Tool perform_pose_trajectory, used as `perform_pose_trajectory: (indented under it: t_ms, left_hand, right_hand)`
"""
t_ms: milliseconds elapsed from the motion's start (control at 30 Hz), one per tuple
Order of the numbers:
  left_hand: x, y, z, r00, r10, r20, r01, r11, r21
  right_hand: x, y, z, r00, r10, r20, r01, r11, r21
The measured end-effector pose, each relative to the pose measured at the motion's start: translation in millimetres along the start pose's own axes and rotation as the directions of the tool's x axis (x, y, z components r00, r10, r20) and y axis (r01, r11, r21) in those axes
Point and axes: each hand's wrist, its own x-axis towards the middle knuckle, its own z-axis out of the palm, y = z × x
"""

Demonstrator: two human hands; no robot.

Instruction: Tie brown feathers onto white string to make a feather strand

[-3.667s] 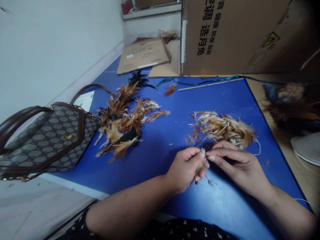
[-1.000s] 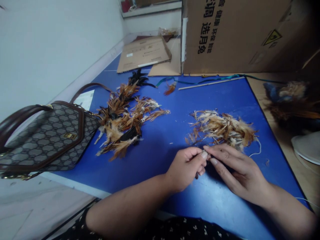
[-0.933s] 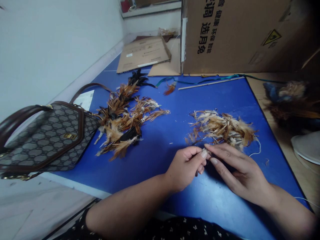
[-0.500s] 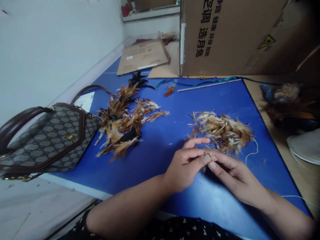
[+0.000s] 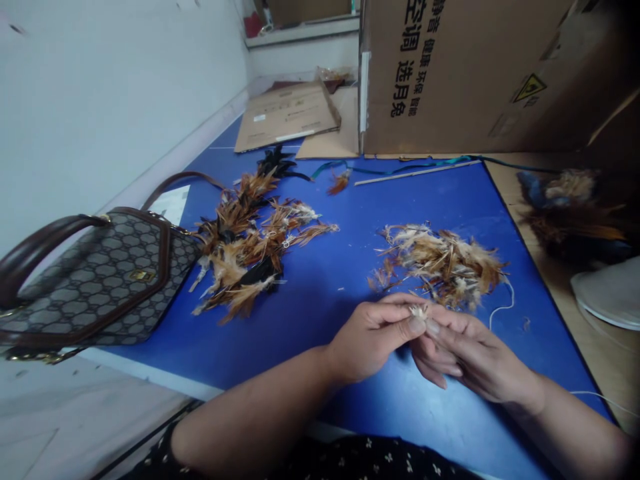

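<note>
Tuft (image 5: 418,311), feathers maybe, kinda blurry, pinched by both left hand (image 5: 363,339) and right hand (image 5: 477,353), pile (image 5: 450,261) just beyond.

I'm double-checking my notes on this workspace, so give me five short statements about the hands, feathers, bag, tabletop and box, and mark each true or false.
1. The left hand and right hand meet at a small pale tuft. True.
2. The bag is right of both hands. False: the handbag is on the left.
3. A feather pile lies just beyond the right hand. True.
4. The tabletop is red. False: the tabletop is blue.
5. The large cardboard box bears a yellow triangle. True.
</note>
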Motion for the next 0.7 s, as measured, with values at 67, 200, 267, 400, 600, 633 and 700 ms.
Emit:
perform_pose_trajectory:
  t_ms: [67,200,267,400,600,633,700]
  left_hand:
    - [0.4,-3.4,-1.0,1.0,-0.019,0.008,0.02,0.999,-0.047]
    - [0.2,-10.3,-0.6,0.999,-0.034,0.005,0.035,0.991,-0.126]
    - [0.0,-12.7,0.9,0.999,-0.034,-0.036,0.029,0.989,-0.146]
    - [1.2,-9.9,-1.2,0.985,0.011,-0.171,-0.031,0.993,-0.112]
    - [8.2,28.5,-34.8,0.758,0.277,-0.591,-0.37,0.928,-0.038]
    - [9.1,35.9,-40.4,0.692,0.32,-0.647,-0.435,0.9,-0.019]
    - [10.0,47.7,-48.1,0.565,0.356,-0.744,-0.522,0.853,0.012]
  right_hand:
    - [-1.1,1.8,-2.6,1.0,0.01,0.023,-0.01,1.0,0.019]
    - [-1.1,9.1,-6.1,0.999,-0.003,0.046,0.004,1.0,-0.025]
    - [0.7,12.4,-5.4,0.999,-0.021,0.045,0.024,0.998,-0.055]
    - [4.8,11.5,-1.8,0.998,-0.031,-0.055,0.017,0.97,-0.242]
    - [-4.2,6.0,3.1,0.913,-0.399,-0.085,0.126,0.473,-0.872]
    - [-7.4,7.7,6.7,0.908,-0.419,0.03,0.184,0.333,-0.925]
    - [-12.8,13.9,16.7,0.918,-0.271,0.29,0.331,0.118,-0.936]
